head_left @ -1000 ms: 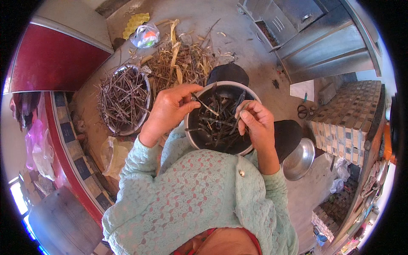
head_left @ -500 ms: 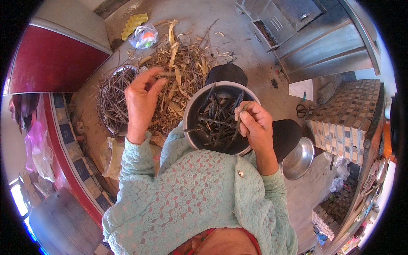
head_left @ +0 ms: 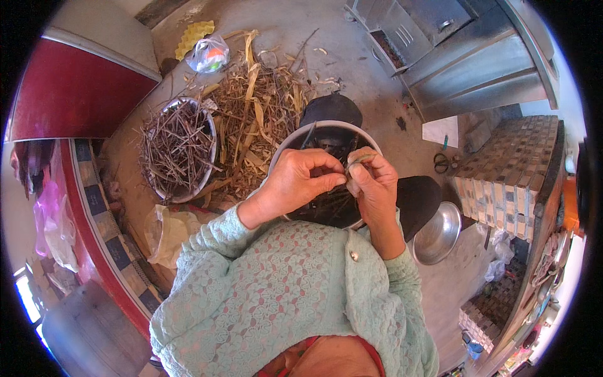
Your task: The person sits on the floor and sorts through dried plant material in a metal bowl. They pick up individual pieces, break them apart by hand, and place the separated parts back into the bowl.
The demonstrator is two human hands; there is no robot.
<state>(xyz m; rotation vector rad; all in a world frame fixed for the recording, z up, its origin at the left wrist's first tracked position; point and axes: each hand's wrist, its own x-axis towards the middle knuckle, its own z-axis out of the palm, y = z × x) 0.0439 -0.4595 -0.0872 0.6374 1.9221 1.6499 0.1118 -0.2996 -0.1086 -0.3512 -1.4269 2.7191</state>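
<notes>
Over a round metal bowl point(head_left: 275, 164) in my lap, my two hands meet. My right hand point(head_left: 372, 179) is closed in a pinch on a thin, greyish-green dried pod point(head_left: 360, 159). My left hand point(head_left: 306, 174) has its thumb and forefinger pinched at the pod's near end, close against the right fingertips. Inside the bowl lie long dark pods point(head_left: 326, 137), partly hidden under my hands.
An oval basin point(head_left: 212, 141) heaped with thin brown sticks point(head_left: 178, 146) stands on the left. Beyond my knees spreads a pile of dry stalks and husks point(head_left: 270, 103). A metal lid point(head_left: 438, 234) and scissors point(head_left: 441, 163) lie on the right, near a tiled brick structure point(head_left: 512, 179).
My left hand has come from above the stalk pile, rightward and nearer, to meet my right hand over the bowl. The right hand has stayed nearly in place, still pinching the pod.
</notes>
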